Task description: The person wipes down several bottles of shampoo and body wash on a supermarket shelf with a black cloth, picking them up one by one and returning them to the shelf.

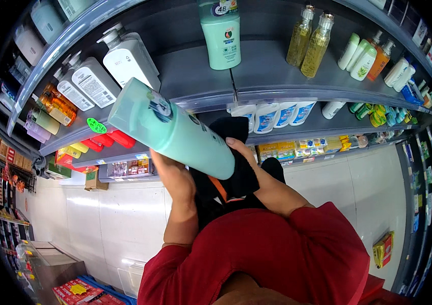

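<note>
A large mint-green plastic bottle (189,137) with a translucent cap is tilted in front of my chest, its cap towards the upper left. Around its underside near the cap, my left hand (174,175) grips it. My right hand (242,150) is by the base end with a black cloth (247,171) that lies against the bottle; most of its fingers are hidden, the thumb shows. A similar mint-green bottle (223,42) stands upright on the shelf (197,84) ahead, beside a gap between shelf boards.
White pump bottles (96,82) stand at the shelf's left, two yellow-green bottles (317,45) to the right. White bottles with blue labels (280,116) fill part of the lower shelf. A yellow-and-red package (383,249) lies on the floor at right; red boxes (78,291) sit lower left.
</note>
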Tool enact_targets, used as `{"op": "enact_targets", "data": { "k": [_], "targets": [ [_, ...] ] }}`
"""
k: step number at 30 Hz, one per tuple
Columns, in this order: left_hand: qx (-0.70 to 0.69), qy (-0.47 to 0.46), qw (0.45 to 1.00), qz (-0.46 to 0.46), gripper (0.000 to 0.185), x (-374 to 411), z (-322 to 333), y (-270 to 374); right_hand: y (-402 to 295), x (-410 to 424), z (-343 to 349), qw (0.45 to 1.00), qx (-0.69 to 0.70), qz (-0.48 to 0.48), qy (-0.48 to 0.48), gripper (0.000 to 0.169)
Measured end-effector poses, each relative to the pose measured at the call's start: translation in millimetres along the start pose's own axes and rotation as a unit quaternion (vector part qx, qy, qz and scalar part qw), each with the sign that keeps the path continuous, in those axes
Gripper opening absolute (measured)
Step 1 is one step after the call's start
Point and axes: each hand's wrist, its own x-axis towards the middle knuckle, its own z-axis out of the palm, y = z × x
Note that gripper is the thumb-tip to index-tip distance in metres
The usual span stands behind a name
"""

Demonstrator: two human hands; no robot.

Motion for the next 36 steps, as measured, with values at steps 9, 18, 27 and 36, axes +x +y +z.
{"op": "enact_targets", "data": {
  "k": [9,18,27,36],
  "targets": [
    [-0.15,-0.14,0.978,0.045,0.092,1.8,-25.4,-48.1,2.6,9.3,-28.3,0.779,-0.472,-0.412,-0.015,0.071],
    [0.008,-0.219,0.976,0.009,0.092,-12.4,-33.8,-58.8,-35.5,7.0,51.9,0.521,-0.663,-0.537,-0.02,0.092],
    [-0.036,-0.178,0.983,0.034,0.093,-9.6,-31.9,-45.4,-55.5,34.6,71.9,0.721,-0.5,-0.477,-0.049,0.056],
    [-0.058,-0.16,0.974,0.146,0.083,67.5,-4.8,-10.8,-160.7,33.8,13.4,0.556,-0.535,-0.615,0.161,0.054]
  ]
}}
